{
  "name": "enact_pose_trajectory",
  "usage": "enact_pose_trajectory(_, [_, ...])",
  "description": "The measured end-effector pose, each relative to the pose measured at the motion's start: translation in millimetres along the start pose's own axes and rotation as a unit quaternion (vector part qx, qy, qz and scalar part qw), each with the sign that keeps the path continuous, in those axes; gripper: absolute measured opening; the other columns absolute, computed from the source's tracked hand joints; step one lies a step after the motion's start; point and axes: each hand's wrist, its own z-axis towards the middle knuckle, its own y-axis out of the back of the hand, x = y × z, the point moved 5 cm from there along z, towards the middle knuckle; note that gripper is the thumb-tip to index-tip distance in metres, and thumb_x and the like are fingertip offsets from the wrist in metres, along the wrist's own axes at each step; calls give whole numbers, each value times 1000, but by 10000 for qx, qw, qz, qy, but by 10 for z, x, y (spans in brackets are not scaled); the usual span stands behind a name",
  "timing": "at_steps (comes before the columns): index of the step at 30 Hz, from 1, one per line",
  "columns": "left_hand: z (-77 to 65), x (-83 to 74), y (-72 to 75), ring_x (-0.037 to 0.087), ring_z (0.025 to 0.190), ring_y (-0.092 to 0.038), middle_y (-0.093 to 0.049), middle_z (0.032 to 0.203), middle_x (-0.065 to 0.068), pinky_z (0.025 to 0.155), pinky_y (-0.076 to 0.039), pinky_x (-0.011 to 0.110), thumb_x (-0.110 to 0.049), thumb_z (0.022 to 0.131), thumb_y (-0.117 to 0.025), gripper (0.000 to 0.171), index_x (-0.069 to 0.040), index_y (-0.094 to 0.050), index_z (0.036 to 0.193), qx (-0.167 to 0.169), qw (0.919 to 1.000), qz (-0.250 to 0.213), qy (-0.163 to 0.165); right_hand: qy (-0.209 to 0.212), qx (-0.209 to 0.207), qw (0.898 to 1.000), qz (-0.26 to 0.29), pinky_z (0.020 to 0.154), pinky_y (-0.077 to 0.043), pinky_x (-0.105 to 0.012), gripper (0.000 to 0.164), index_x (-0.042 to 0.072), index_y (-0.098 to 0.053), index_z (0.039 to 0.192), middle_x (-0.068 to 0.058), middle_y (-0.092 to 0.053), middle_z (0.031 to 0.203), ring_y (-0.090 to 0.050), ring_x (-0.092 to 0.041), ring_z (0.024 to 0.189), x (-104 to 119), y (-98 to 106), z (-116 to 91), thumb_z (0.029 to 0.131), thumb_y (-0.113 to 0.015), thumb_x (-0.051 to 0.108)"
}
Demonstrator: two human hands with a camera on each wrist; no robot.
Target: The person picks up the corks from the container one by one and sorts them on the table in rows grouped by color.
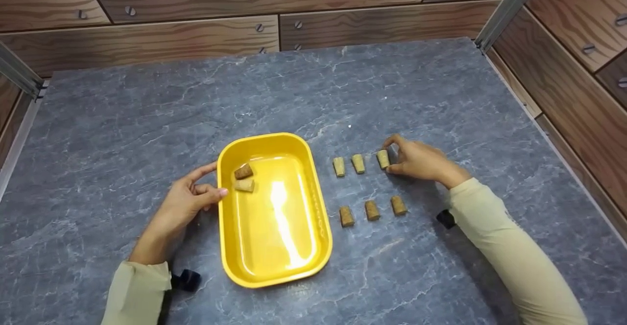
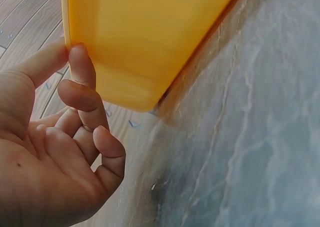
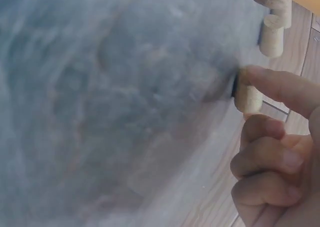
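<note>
A yellow plastic tray (image 1: 259, 237) stands on the table, and my left hand (image 1: 183, 200) pinches its left rim between thumb and fingers. Inside it, near the left wall, lie a brown cork (image 1: 243, 171) and a pale cork (image 1: 244, 185). To the right of the tray, my right hand (image 1: 422, 161) has thumb and index finger at the two ends of a pale cork (image 1: 383, 159), pinching it. That cork (image 3: 248, 98) also shows between the fingertips in the right wrist view, the other fingers curled. Two more pale corks, a left one (image 1: 339, 166) and a middle one (image 1: 358, 163), complete its row.
Nearer me is a row of three brown corks: left (image 1: 346, 216), middle (image 1: 372, 210) and right (image 1: 398, 205). The grey marbled table (image 1: 161, 104) ends at wood-patterned panels (image 1: 196, 36) at the back and right.
</note>
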Motion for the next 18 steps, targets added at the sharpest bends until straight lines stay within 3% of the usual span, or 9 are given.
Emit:
enact_pose_trajectory(5, [7, 5, -3, 6, 58, -45, -52, 61, -10, 54, -36, 23, -18, 88, -71, 68, -10, -38, 147, -4, 10000, 50, -3, 116, 31, 9993, 365, 59, -41, -32, 64, 8, -37, 142, -7, -57, 83, -52, -17, 67, 104, 132, -126, 89, -69, 21])
enact_pose_trajectory(9, [15, 8, 2, 7, 58, -44, -52, 62, -10, 51, -35, 24, -20, 88, -71, 68, -12, -38, 146, -21, 9999, 109, 5, 320, -181, 9957, 852, 56, -37, -31, 58, 10, -37, 142, -3, -49, 76, -42, -14, 59, 269, 254, -224, 92, -65, 18])
enact_pose_trajectory(14, [12, 11, 6, 7, 57, -45, -53, 62, -9, 51, -36, 24, -20, 88, -71, 68, -12, -38, 147, -37, 10000, 22, 56, 846, -490, 9816, 1642, 54, -38, -26, 53, 11, -43, 138, -1, -47, 73, -40, -10, 57, 554, 284, -255, 91, -67, 18])
enact_pose_trajectory(18, [10, 14, 1, 6, 57, -45, -54, 62, -9, 52, -36, 23, -19, 88, -71, 68, -12, -37, 147, -32, 10000, -22, 59, 1315, -475, 9693, 2024, 55, -39, -23, 52, 10, -45, 136, 1, -46, 70, -40, -8, 58, 842, 238, -220, 90, -68, 18])
